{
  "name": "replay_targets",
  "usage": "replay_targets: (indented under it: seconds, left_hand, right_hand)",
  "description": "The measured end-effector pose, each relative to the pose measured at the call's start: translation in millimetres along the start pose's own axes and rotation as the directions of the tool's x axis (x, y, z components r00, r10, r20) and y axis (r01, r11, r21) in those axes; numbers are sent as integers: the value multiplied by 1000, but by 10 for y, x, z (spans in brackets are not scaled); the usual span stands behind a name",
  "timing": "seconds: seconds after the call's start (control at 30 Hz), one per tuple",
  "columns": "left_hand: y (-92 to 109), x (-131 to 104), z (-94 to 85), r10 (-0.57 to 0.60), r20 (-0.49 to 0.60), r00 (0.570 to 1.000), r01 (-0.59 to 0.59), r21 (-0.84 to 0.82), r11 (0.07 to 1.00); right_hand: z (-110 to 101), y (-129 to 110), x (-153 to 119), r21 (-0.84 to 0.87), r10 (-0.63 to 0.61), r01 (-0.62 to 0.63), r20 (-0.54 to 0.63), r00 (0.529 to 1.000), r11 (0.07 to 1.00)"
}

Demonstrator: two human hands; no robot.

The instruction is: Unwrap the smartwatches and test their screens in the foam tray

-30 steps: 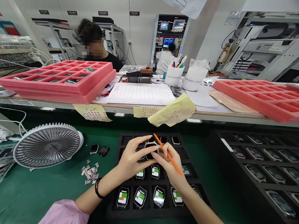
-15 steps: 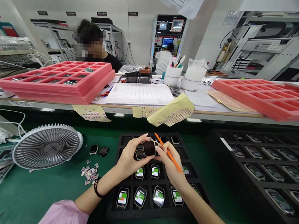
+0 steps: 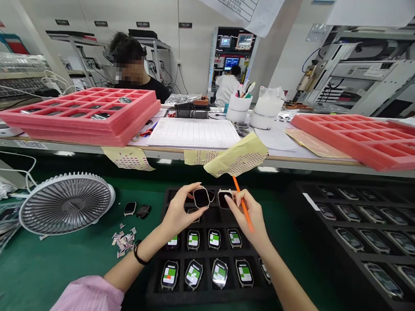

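My left hand (image 3: 178,211) is closed around a smartwatch case (image 3: 201,197) with a dark screen, thumb and fingers on its edges. In my right hand (image 3: 252,214) an orange stick (image 3: 243,204) slants between the fingers. The right fingertips also pinch a second dark-screened watch (image 3: 225,199). Both hands are over a black foam tray (image 3: 197,299), whose nearer compartments hold several watch cases (image 3: 214,239) with lit green-and-white screens. My fingers partly cover the tray's far compartments.
A round grey fan (image 3: 67,205) stands at left, beside paper scraps (image 3: 123,241) and two loose watches (image 3: 130,209). Another black tray (image 3: 333,240) with watches lies right. A shelf above carries pink foam trays (image 3: 124,133) and a form sheet (image 3: 195,133). A person (image 3: 144,87) sits beyond.
My hands have drawn apart. The left keeps a watch and has shifted slightly left; the right, still with the orange stick, now grips another watch to the right. The view has tilted slightly.
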State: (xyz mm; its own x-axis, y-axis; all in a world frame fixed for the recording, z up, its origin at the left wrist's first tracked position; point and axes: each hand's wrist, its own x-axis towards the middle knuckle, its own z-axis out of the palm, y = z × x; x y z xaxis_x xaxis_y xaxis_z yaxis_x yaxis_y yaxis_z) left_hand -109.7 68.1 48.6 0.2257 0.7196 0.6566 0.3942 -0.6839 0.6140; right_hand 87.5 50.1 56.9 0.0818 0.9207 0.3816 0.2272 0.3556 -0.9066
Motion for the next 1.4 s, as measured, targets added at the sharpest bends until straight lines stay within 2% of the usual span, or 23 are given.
replay_targets:
  seconds: [0.1, 0.23, 0.3, 0.37, 0.5, 0.6, 0.73, 0.83, 1.0, 1.1, 1.27, 1.4]
  left_hand:
    - [-212, -35, 207, -77, 164, 983, 75, 19, 997]
    - [-403, -78, 490, -113, 378, 919, 54, 164, 985]
    - [-421, -87, 567, -126, 453, 883, 19, 233, 972]
    - [-403, -95, 580, -126, 485, 865, -3, 256, 967]
    - [-317, -112, 453, -126, 466, 876, -15, 286, 958]
    - [-192, -117, 321, -99, 424, 900, -6, 240, 971]
    - [53, -97, 221, 32, 383, 923, -77, 102, 992]
    - [207, -80, 194, 117, 343, 932, -150, 70, 986]
    - [309, -74, 138, 190, 230, 954, -207, 52, 977]
    - [334, -71, 104, 203, 203, 958, -220, 63, 974]
    - [361, -60, 101, 198, 210, 958, -217, 73, 973]
    - [357, -49, 100, 186, 225, 956, -208, 77, 975]
  right_hand:
    - [-79, 226, 102, -211, -31, 29, -4, 1000, 977]
    - [-101, 545, 174, -273, 20, 0, 70, 997, 962]
    - [-105, 665, 195, -279, 42, -16, 85, 996, 960]
    - [-116, 753, 206, -267, 68, -38, 106, 992, 963]
    - [-146, 824, 167, -213, 120, -91, 128, 985, 973]
    - [-140, 734, 82, -135, 142, -125, 128, 982, 983]
    - [-77, 400, -70, 28, 141, -147, 154, 978, 989]
    - [-35, 110, -168, 133, 130, -151, 154, 979, 980]
    - [-39, -187, -253, 213, 144, -186, 200, 969, 959]
    - [-51, -265, -270, 245, 148, -204, 230, 962, 948]
    - [-43, -341, -297, 259, 156, -210, 212, 965, 943]
    - [-72, -222, -238, 195, 132, -176, 219, 967, 965]
